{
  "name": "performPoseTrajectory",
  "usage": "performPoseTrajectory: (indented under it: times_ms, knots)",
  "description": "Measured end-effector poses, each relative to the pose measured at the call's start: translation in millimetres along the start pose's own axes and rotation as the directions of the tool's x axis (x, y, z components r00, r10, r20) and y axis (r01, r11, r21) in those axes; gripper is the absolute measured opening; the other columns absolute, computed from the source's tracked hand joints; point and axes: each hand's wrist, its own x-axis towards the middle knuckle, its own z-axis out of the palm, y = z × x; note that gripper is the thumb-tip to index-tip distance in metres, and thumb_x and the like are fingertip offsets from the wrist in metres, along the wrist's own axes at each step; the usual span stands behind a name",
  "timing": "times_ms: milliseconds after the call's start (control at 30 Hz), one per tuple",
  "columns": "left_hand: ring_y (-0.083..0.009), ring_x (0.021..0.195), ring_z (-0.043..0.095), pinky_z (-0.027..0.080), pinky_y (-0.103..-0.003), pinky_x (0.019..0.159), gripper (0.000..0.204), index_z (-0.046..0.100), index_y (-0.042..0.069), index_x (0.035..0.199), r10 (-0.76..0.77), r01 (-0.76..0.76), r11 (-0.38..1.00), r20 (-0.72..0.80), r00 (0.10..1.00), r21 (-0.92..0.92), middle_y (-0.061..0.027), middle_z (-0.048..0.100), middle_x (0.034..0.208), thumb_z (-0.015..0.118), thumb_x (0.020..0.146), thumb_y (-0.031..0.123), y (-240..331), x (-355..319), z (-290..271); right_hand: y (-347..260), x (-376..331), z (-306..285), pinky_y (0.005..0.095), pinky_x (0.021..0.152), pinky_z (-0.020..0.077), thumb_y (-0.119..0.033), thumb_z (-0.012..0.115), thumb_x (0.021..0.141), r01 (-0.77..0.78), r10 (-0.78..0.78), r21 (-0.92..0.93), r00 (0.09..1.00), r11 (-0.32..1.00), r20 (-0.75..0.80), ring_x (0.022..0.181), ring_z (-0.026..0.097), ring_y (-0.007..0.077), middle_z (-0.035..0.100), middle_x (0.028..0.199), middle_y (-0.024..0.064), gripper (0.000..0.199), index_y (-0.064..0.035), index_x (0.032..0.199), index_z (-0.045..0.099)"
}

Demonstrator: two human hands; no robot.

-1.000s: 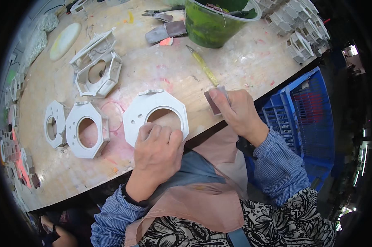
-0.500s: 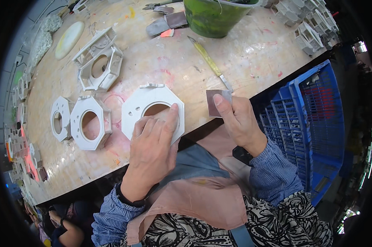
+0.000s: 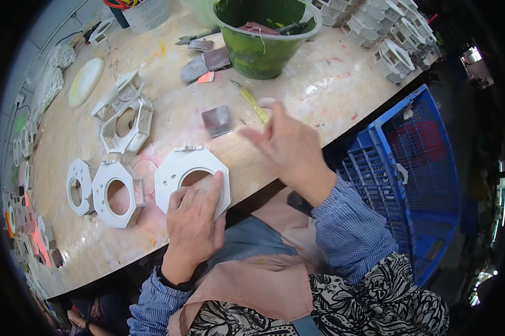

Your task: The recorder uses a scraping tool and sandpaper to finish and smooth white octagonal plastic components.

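My left hand (image 3: pixel 193 224) is closed on the lower right part of a white octagonal frame (image 3: pixel 167 197), fingers over its face near the round opening. The frame rests at the table's front edge. Over the table to the right, my right hand (image 3: pixel 291 148) is slightly blurred, its thumb and forefinger spread apart. Beneath and beside its fingers lies a slim yellow-handled knife (image 3: pixel 250 102), one end hidden by the hand. I cannot tell whether they touch. A square of brown-grey sandpaper (image 3: pixel 216 121) lies flat on the table, left of my right hand.
Two more octagonal frames (image 3: pixel 118 193) (image 3: pixel 80 187) stand at left, with an opened white housing (image 3: pixel 126 123) behind. A green-stained tub (image 3: pixel 258 56) and sandpaper scraps (image 3: pixel 199 64) sit farther back. White parts (image 3: pixel 395 59) are piled at far right. A blue crate (image 3: pixel 384 168) stands beside the table.
My right hand has let go of the sandpaper, now on the table, and has moved left over the knife. My left hand still holds the frame. The view has shifted a little.
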Motion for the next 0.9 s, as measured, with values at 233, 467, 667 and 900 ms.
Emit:
performPoseTrajectory:
  times_ms: [233, 467, 667, 900]
  knots:
    - [-0.0382, 0.084, 0.058, 0.044, -0.048, 0.072, 0.066, 0.053, -0.006, 0.131, -0.012, 0.008, 0.999, -0.118, 0.993, -0.033, -0.0197, 0.061, 0.094, 0.065, 0.068, 0.010, -9.2, -15.9, 6.6, 23.8, 13.0, 14.0, 0.0475, 0.080, 0.0505, -0.018, 0.063, 0.085, 0.080, -0.065, -0.210, 0.995, 0.974, 0.077, 0.093, 0.062, 0.0409, 0.063, 0.102, 0.0209, 0.029, -0.0017, 0.109, 0.062]
    - [-0.0352, 0.092, 0.058, 0.039, -0.044, 0.096, 0.066, 0.038, -0.012, 0.138, 0.053, -0.087, 0.984, -0.216, 0.975, -0.152, -0.0191, 0.057, 0.095, 0.054, 0.078, 0.010, 5.0, -13.0, 58.3, 106.1, 20.7, 6.6, 0.0402, 0.094, 0.0454, -0.005, 0.048, 0.089, 0.250, -0.246, 0.001, 0.954, 0.968, 0.169, 0.107, 0.059, 0.0348, 0.062, 0.113, 0.0215, 0.036, 0.0022, 0.123, 0.058]
    - [-0.0308, 0.094, 0.058, 0.035, -0.044, 0.102, 0.069, 0.038, -0.015, 0.135, 0.009, -0.015, 0.999, -0.123, 0.992, -0.049, -0.0179, 0.058, 0.095, 0.056, 0.075, 0.014, 1.4, -11.9, 44.1, 114.3, 23.8, -16.8, 0.0248, 0.042, 0.0301, -0.021, 0.040, 0.102, -0.292, 0.006, 0.709, 0.926, 0.642, 0.376, 0.044, 0.036, 0.0085, 0.044, 0.063, -0.0014, 0.028, -0.0039, 0.094, 0.061]
    - [-0.0331, 0.105, 0.058, 0.032, -0.046, 0.109, 0.066, 0.041, -0.014, 0.132, -0.014, -0.001, 0.993, -0.120, 0.993, -0.119, -0.0196, 0.059, 0.101, 0.057, 0.075, 0.014, -6.8, -7.0, 62.0, -0.2, -16.4, -66.5, 0.0298, 0.075, 0.0428, -0.021, 0.058, 0.098, -0.317, 0.113, 0.672, 0.938, 0.669, 0.329, 0.078, 0.051, 0.0156, 0.054, 0.084, 0.0053, 0.027, 0.0013, 0.114, 0.058]
